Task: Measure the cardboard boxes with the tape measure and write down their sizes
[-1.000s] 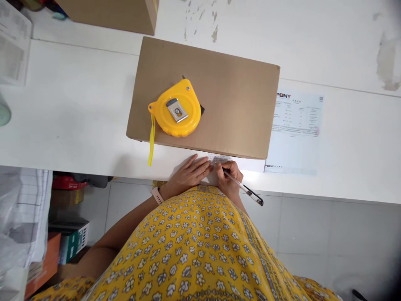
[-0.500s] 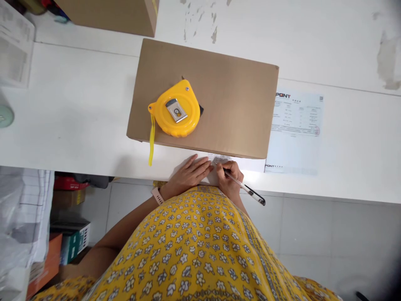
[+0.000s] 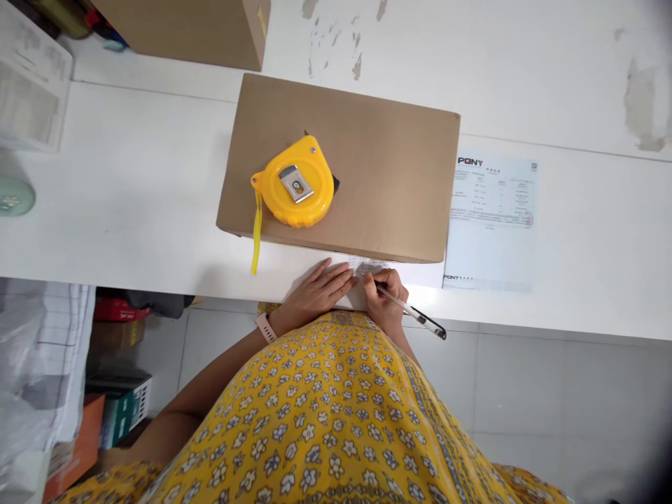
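My right hand [image 3: 386,297] grips a pen [image 3: 420,318] with a clear barrel and black end, its tip down on a sheet of paper [image 3: 420,274] bearing small handwriting. Flat beside it, with fingers stretched out, my left hand [image 3: 320,288] rests on the table edge and the paper's left part. Just beyond both hands stands a closed brown cardboard box [image 3: 388,182], which hides the far part of the sheet. On top of the box lies a yellow tape measure [image 3: 309,203] with a metal clip and a yellow strap hanging over the near side.
Right of the box lies a printed PONY document [image 3: 491,245] on the white table [image 3: 593,231]. Another cardboard box [image 3: 194,31] stands at the back left. A green round object [image 3: 15,196] sits at the left edge. Below the table, several boxes [image 3: 126,406] are stacked at left.
The view has shifted slightly, so the box and the things at left appear a little further right or lower. The pen's end has moved slightly right; both hands stay in place.
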`<state>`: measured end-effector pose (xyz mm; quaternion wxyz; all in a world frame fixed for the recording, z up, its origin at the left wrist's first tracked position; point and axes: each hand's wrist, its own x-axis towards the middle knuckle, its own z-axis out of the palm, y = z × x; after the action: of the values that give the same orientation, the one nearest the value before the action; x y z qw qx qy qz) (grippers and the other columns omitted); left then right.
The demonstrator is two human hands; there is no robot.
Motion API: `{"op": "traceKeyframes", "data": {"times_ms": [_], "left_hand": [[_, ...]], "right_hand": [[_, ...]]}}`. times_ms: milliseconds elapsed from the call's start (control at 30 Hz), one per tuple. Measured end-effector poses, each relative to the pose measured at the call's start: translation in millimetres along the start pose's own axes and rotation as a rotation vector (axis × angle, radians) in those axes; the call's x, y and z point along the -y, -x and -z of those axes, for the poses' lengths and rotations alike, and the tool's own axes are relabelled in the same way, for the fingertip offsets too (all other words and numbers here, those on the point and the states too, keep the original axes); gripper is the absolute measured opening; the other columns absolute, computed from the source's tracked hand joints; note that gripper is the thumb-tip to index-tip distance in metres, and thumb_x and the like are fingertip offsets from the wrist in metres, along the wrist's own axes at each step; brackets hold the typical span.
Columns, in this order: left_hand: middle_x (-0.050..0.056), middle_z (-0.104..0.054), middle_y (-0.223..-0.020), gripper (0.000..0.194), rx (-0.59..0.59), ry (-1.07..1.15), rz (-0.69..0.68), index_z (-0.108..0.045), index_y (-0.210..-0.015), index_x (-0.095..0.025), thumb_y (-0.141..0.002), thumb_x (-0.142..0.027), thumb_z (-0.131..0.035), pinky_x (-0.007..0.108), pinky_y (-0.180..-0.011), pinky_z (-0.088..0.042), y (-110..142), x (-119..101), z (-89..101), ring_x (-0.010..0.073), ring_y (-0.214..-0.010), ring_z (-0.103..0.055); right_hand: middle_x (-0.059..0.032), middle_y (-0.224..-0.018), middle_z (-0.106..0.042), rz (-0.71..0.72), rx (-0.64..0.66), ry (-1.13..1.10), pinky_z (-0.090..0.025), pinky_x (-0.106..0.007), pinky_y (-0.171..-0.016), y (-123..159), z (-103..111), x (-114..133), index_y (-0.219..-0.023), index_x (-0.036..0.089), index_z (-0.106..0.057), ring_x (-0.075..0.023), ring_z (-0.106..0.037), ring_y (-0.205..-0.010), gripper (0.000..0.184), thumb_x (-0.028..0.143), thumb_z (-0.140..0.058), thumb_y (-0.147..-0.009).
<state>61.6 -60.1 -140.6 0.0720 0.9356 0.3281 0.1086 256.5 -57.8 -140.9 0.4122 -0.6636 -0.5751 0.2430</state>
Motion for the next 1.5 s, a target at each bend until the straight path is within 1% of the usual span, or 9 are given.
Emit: {"op": "traceKeyframes", "data": {"times_ms": [167,267,433,567,767,867,1100,1367,1500], "left_hand": [[0.016,-0.054,-0.152,0.046,-0.007,0.019,0.008,-0.046,-0.151,-0.009,-0.106,-0.019,-0.039,0.052,-0.128,-0.028,0.4,0.1,-0.8,0.0281,-0.151,-0.038],[0.015,-0.054,-0.153,0.046,-0.009,0.023,0.007,-0.046,-0.15,-0.009,-0.106,-0.021,-0.041,0.052,-0.128,-0.026,0.4,0.6,-1.6,0.0283,-0.151,-0.037],[0.017,-0.053,-0.152,0.057,-0.009,0.031,-0.001,-0.047,-0.149,-0.008,-0.108,-0.046,-0.04,0.052,-0.128,-0.02,-0.2,2.1,-3.1,0.0298,-0.151,-0.037],[0.018,-0.053,-0.152,0.07,-0.015,0.027,-0.006,-0.048,-0.148,-0.007,-0.106,-0.06,-0.033,0.05,-0.129,-0.018,-1.2,2.5,-3.3,0.0299,-0.15,-0.036],[0.019,-0.053,-0.152,0.075,-0.023,0.033,-0.001,-0.047,-0.149,-0.007,-0.104,-0.064,-0.028,0.05,-0.128,-0.019,-1.1,2.5,-5.4,0.0295,-0.151,-0.036],[0.019,-0.053,-0.152,0.075,-0.022,0.039,0.0,-0.047,-0.15,-0.007,-0.104,-0.064,-0.029,0.05,-0.128,-0.019,-0.8,2.6,-6.8,0.0289,-0.151,-0.035],[0.018,-0.053,-0.152,0.082,-0.043,0.041,0.008,-0.048,-0.149,-0.008,-0.103,-0.068,-0.017,0.049,-0.128,-0.016,-1.0,2.2,-8.0,0.0284,-0.151,-0.035],[0.019,-0.053,-0.152,0.079,-0.031,0.065,0.008,-0.045,-0.151,-0.007,-0.103,-0.067,-0.025,0.05,-0.128,-0.016,-0.7,2.3,-7.7,0.0287,-0.152,-0.034],[0.019,-0.053,-0.152,0.081,-0.027,0.064,0.009,-0.045,-0.151,-0.007,-0.102,-0.068,-0.023,0.05,-0.128,-0.017,-0.8,2.3,-7.4,0.0287,-0.152,-0.033]], "right_hand": [[0.0058,-0.06,-0.05,-0.008,0.003,-0.066,-0.038,-0.027,-0.054,1.5,-0.2,-3.7,-0.068,0.023,-0.048,-0.0108,-0.044,-0.053,0.028,0.034,-0.064,-0.089],[0.0057,-0.062,-0.051,-0.072,0.015,-0.154,-0.04,-0.027,-0.056,2.6,3.1,-4.1,-0.071,0.023,-0.05,-0.0112,-0.046,-0.056,0.027,0.035,-0.065,-0.09],[0.0029,-0.074,-0.061,-0.155,0.059,-0.292,-0.045,-0.028,-0.062,-0.8,13.4,0.4,-0.084,0.022,-0.057,-0.0124,-0.055,-0.066,0.022,0.039,-0.07,-0.088],[0.0056,-0.06,-0.053,-0.154,0.05,-0.224,-0.041,-0.027,-0.055,-6.8,14.9,3.3,-0.071,0.023,-0.051,-0.0114,-0.047,-0.057,0.028,0.037,-0.069,-0.087],[0.0078,-0.052,-0.047,-0.12,0.027,-0.174,-0.037,-0.026,-0.05,-11.0,6.2,1.0,-0.067,0.024,-0.045,-0.0107,-0.042,-0.05,0.028,0.034,-0.065,-0.085],[0.0076,-0.052,-0.049,-0.111,0.037,-0.162,-0.037,-0.026,-0.049,-11.2,5.5,-0.6,-0.067,0.024,-0.046,-0.0105,-0.042,-0.049,0.029,0.035,-0.066,-0.085],[0.0073,-0.051,-0.05,-0.106,0.059,-0.144,-0.037,-0.027,-0.049,-11.6,5.8,-2.5,-0.067,0.024,-0.048,-0.0107,-0.043,-0.048,0.027,0.035,-0.066,-0.084],[0.0071,-0.053,-0.051,-0.088,0.067,-0.126,-0.038,-0.027,-0.051,-10.8,5.6,-4.8,-0.069,0.024,-0.048,-0.0112,-0.045,-0.05,0.026,0.034,-0.065,-0.086],[0.0065,-0.054,-0.052,-0.078,0.054,-0.124,-0.039,-0.027,-0.051,-10.9,5.2,-3.4,-0.068,0.024,-0.048,-0.0114,-0.046,-0.051,0.026,0.034,-0.065,-0.086]]}}
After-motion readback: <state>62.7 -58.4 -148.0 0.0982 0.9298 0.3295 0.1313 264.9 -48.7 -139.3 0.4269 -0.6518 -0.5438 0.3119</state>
